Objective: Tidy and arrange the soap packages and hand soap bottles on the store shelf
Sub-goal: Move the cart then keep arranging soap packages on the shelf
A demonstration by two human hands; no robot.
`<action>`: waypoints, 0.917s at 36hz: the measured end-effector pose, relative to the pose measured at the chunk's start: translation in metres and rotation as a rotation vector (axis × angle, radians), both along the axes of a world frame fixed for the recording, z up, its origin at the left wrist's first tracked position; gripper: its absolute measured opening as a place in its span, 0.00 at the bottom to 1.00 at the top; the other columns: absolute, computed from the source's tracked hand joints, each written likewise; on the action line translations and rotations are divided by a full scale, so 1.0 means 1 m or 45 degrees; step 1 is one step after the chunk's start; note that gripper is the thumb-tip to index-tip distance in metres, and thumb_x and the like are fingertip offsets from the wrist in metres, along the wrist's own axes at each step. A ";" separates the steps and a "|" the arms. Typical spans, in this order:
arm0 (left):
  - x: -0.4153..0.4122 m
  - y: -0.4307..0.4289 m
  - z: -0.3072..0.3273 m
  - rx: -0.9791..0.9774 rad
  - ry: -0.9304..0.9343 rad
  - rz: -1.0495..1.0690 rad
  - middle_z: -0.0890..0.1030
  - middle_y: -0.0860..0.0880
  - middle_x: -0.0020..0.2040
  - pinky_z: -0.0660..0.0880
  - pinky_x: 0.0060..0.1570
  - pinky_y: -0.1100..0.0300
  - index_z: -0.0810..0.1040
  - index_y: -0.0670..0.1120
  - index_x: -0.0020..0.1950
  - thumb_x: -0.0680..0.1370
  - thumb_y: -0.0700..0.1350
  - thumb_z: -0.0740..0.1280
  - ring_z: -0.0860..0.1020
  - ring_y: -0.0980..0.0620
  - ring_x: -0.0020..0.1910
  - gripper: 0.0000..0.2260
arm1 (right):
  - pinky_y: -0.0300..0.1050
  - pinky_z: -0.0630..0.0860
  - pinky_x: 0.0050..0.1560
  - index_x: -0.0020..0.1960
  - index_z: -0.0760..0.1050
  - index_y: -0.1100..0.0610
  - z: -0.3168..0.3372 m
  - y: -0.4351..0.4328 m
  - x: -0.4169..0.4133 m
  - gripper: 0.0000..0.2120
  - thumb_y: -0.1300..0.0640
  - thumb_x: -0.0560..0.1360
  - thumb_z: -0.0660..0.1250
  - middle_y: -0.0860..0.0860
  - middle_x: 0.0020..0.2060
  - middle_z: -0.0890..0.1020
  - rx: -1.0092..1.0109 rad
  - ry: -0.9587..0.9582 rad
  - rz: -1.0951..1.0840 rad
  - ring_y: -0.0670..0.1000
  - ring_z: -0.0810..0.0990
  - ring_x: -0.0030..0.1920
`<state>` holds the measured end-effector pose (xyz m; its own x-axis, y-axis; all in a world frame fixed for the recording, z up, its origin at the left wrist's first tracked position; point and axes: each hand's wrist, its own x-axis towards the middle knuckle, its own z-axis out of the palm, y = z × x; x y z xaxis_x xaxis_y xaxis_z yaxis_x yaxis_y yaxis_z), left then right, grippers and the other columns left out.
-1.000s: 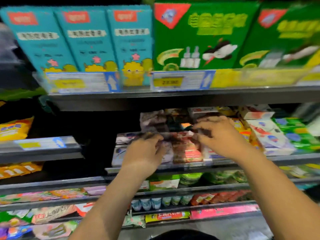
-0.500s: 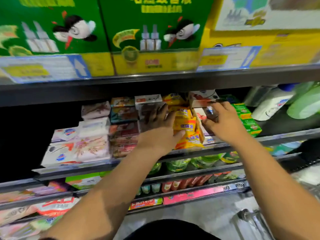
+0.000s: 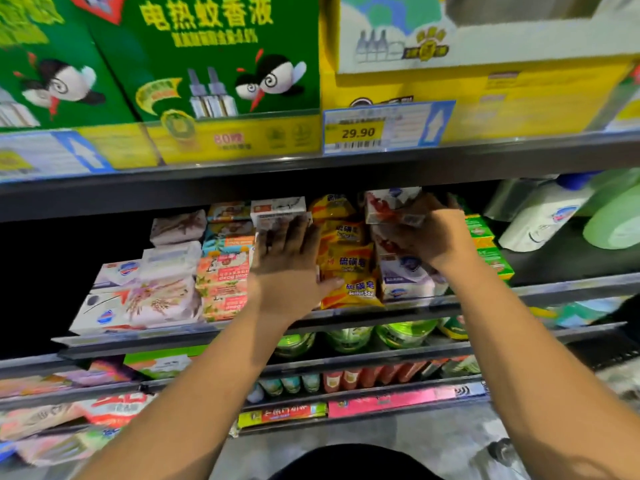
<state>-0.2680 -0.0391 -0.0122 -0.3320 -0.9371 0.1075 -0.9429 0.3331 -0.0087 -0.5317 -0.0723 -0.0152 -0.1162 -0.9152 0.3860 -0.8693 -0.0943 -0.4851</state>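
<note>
Spanning the view behind both hands, the store shelf (image 3: pixel 561 287) carries the soap packages on its middle tier, and its front rail runs just under the wrists. On the tier above the hands stand large green boxes (image 3: pixel 207 64) printed with cartoon mosquitoes. Above the right hand (image 3: pixel 433 237) sits a yellow-and-white carton (image 3: pixel 485 88). Further right of that hand, on the soap tier, a white hand soap bottle (image 3: pixel 540 216) leans beside a pale green bottle (image 3: pixel 613 216).

Left of the left hand (image 3: pixel 287 268) lie stacked white soap boxes (image 3: pixel 114 306), with peach-coloured packs (image 3: pixel 225 282) just beside it. Between the two hands sits a stack of yellow sulfur soap packs (image 3: pixel 349 265), and the left thumb touches the lowest one.

The left hand lies flat, palm down, fingers straight and spread over a stack of packages, gripping nothing. The right hand curls round a white-and-red soap box (image 3: pixel 391 206), holding it at the top of a stack of similar boxes. Small green soap boxes (image 3: pixel 485 237) sit just right of that hand. A price tag (image 3: pixel 381 128) reading 29.90 hangs on the rail overhead.
</note>
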 end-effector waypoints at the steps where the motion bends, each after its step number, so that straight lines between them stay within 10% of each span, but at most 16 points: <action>1: 0.000 0.000 0.000 0.013 0.006 0.002 0.45 0.51 0.82 0.41 0.77 0.46 0.46 0.53 0.82 0.74 0.74 0.55 0.43 0.47 0.81 0.44 | 0.44 0.75 0.53 0.48 0.83 0.60 0.002 -0.001 0.000 0.17 0.52 0.65 0.82 0.60 0.49 0.84 -0.047 -0.087 0.059 0.61 0.81 0.53; 8: 0.000 -0.002 0.003 0.051 -0.043 0.010 0.42 0.53 0.82 0.43 0.77 0.42 0.42 0.55 0.81 0.74 0.75 0.52 0.41 0.49 0.80 0.43 | 0.44 0.72 0.43 0.56 0.76 0.65 -0.001 -0.009 -0.009 0.23 0.59 0.67 0.80 0.61 0.52 0.82 0.028 -0.177 -0.039 0.60 0.81 0.49; 14: -0.002 0.001 0.009 0.111 -0.059 0.051 0.40 0.55 0.81 0.44 0.78 0.43 0.40 0.57 0.81 0.74 0.75 0.52 0.42 0.49 0.80 0.42 | 0.48 0.67 0.68 0.64 0.77 0.56 0.012 -0.007 -0.011 0.25 0.47 0.70 0.76 0.55 0.63 0.77 0.276 -0.051 0.115 0.59 0.70 0.68; 21: -0.003 0.005 0.014 0.093 -0.047 0.053 0.47 0.54 0.82 0.42 0.78 0.44 0.45 0.58 0.81 0.75 0.74 0.54 0.48 0.50 0.80 0.40 | 0.42 0.67 0.47 0.56 0.73 0.57 0.017 0.005 -0.008 0.23 0.52 0.67 0.79 0.53 0.51 0.76 0.158 -0.196 0.035 0.57 0.76 0.58; 28: -0.003 0.010 0.017 0.094 -0.020 0.027 0.53 0.51 0.81 0.45 0.78 0.45 0.49 0.55 0.81 0.77 0.65 0.58 0.49 0.46 0.80 0.36 | 0.47 0.76 0.47 0.56 0.77 0.52 0.012 0.052 -0.004 0.25 0.52 0.63 0.83 0.43 0.47 0.73 -0.058 -0.353 0.096 0.55 0.78 0.51; 33: -0.002 0.011 0.017 0.098 0.037 0.040 0.52 0.50 0.82 0.44 0.77 0.45 0.48 0.56 0.81 0.77 0.67 0.58 0.50 0.46 0.80 0.38 | 0.32 0.73 0.40 0.54 0.75 0.45 0.017 0.090 -0.005 0.21 0.54 0.66 0.81 0.46 0.46 0.79 0.078 -0.652 0.154 0.44 0.78 0.44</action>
<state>-0.2705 -0.0282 0.0045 -0.3001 -0.9529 0.0443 -0.9523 0.3020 0.0435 -0.5364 0.0174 0.0013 -0.1681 -0.9528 0.2527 -0.5044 -0.1371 -0.8525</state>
